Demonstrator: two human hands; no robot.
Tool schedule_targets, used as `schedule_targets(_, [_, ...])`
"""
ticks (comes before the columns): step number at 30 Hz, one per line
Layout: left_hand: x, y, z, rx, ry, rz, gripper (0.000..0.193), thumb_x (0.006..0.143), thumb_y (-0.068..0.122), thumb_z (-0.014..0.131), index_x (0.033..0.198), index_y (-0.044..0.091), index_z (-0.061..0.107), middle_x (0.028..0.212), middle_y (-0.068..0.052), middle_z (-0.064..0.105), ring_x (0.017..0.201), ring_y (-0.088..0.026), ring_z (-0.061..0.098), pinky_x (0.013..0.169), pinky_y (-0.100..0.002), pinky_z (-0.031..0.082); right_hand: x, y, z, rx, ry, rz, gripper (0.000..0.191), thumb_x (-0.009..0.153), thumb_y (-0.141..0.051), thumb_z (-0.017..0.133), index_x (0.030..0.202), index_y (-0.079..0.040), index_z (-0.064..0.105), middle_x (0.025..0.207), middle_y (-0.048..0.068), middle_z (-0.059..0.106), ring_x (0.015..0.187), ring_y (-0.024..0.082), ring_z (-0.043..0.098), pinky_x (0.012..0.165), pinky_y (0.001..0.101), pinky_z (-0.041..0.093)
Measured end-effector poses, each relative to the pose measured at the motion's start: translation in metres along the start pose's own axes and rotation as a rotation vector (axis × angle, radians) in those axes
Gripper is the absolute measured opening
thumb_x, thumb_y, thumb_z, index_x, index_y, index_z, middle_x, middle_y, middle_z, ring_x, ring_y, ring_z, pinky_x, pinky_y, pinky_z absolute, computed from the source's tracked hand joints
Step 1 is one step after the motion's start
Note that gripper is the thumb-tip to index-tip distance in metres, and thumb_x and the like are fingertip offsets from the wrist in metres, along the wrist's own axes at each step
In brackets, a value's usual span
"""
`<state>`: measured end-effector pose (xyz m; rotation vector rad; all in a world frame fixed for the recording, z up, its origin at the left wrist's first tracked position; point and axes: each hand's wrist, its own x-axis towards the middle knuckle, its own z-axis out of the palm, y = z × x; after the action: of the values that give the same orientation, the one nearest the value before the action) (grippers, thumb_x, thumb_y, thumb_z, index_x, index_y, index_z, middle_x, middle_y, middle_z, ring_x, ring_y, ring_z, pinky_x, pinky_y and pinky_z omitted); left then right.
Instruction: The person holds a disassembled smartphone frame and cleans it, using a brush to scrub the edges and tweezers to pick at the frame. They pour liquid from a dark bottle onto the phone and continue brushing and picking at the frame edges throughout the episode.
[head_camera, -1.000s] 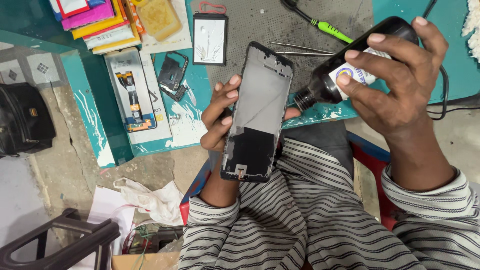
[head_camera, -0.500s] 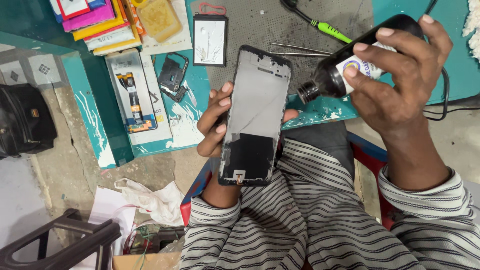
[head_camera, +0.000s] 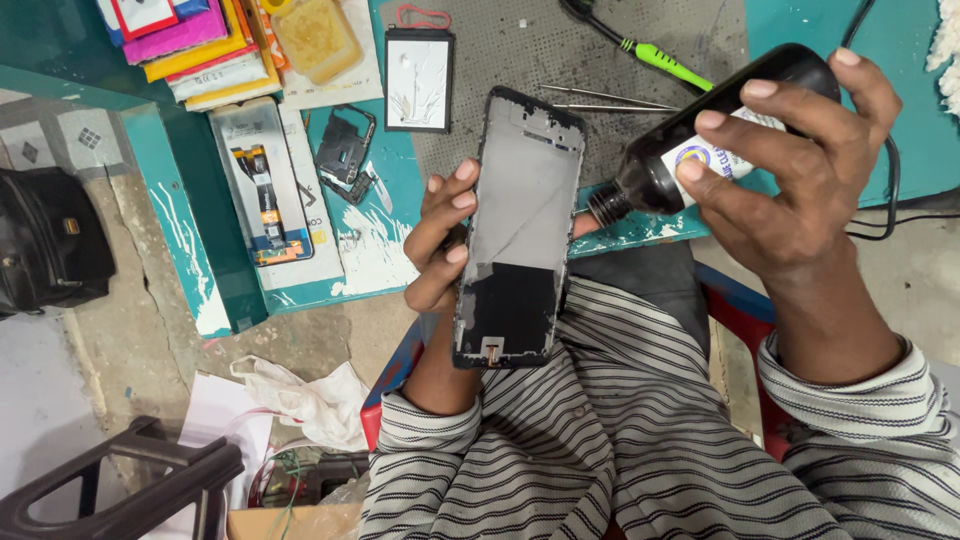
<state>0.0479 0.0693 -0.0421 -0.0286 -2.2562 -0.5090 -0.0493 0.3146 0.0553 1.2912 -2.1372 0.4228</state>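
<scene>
In two hands (head_camera: 440, 245), one phone frame (head_camera: 520, 230), one black bottle (head_camera: 690, 140)

Teal desk (head_camera: 905, 60) with chipped paint edge; cracked grey concrete floor (head_camera: 130, 300) below; black bag (head_camera: 45, 240) at left; dark stool (head_camera: 110, 490) near bottom left; even, soft light.

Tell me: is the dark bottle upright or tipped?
Tipped: the right hand holds the dark bottle nearly sideways, neck toward the phone frame.

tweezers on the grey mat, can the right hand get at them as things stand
Probably not: the right hand is full, wrapped round the dark bottle, though the tweezers lie uncovered on the mat nearby.
</scene>
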Motion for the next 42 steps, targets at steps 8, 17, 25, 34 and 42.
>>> schedule_targets(8, [0.006, -0.001, -0.011, 0.07, 0.06, 0.077, 0.123, 0.081, 0.074, 0.08, 0.155, 0.017, 0.0, 0.139, -0.012, 0.034, 0.135, -0.025, 0.042, 0.121, -0.043, 0.04, -0.002, 0.007, 0.0, -0.061, -0.004, -0.037, 0.025, 0.093, -0.016, 0.087, 0.114, -0.023, 0.075, 0.115, 0.003, 0.075, 0.121, 0.03, 0.061, 0.114, 0.0589, 0.033])
schedule_targets(17, [0.023, 0.007, -0.022, -0.01, 0.124, 0.064, 0.114, 0.078, 0.068, 0.089, 0.137, 0.008, 0.012, 0.133, -0.01, 0.032, 0.131, -0.021, 0.043, 0.119, -0.04, 0.045, -0.008, 0.026, 0.011, -0.09, 0.057, -0.075, 0.016, 0.093, -0.013, 0.084, 0.108, -0.017, 0.079, 0.11, 0.008, 0.079, 0.121, 0.032, 0.063, 0.114, 0.0599, 0.032])
schedule_targets(25, [0.036, 0.013, -0.028, -0.039, 0.124, 0.061, 0.113, 0.078, 0.065, 0.09, 0.138, 0.008, 0.012, 0.133, -0.009, 0.031, 0.128, -0.02, 0.045, 0.117, -0.04, 0.047, -0.004, 0.038, 0.014, -0.087, 0.086, -0.119, 0.016, 0.093, -0.005, 0.08, 0.106, -0.013, 0.076, 0.119, 0.01, 0.077, 0.128, 0.035, 0.059, 0.115, 0.0611, 0.033])
schedule_targets(34, [0.027, 0.011, -0.021, 0.073, 0.096, 0.073, 0.118, 0.083, 0.074, 0.082, 0.148, 0.008, 0.009, 0.135, -0.01, 0.03, 0.128, -0.022, 0.042, 0.117, -0.039, 0.046, 0.003, 0.041, 0.014, -0.09, 0.062, -0.081, 0.023, 0.091, 0.001, 0.076, 0.112, -0.009, 0.074, 0.126, 0.012, 0.073, 0.129, 0.036, 0.057, 0.11, 0.0605, 0.035])
schedule_targets(42, [0.028, 0.013, -0.023, -0.038, 0.094, 0.044, 0.109, 0.083, 0.067, 0.088, 0.139, 0.012, 0.013, 0.137, -0.008, 0.03, 0.133, -0.02, 0.044, 0.123, -0.039, 0.044, -0.002, 0.048, 0.021, -0.093, 0.058, 0.072, 0.042, 0.087, 0.0, 0.079, 0.127, -0.008, 0.068, 0.125, 0.015, 0.067, 0.127, 0.035, 0.056, 0.107, 0.0578, 0.034])
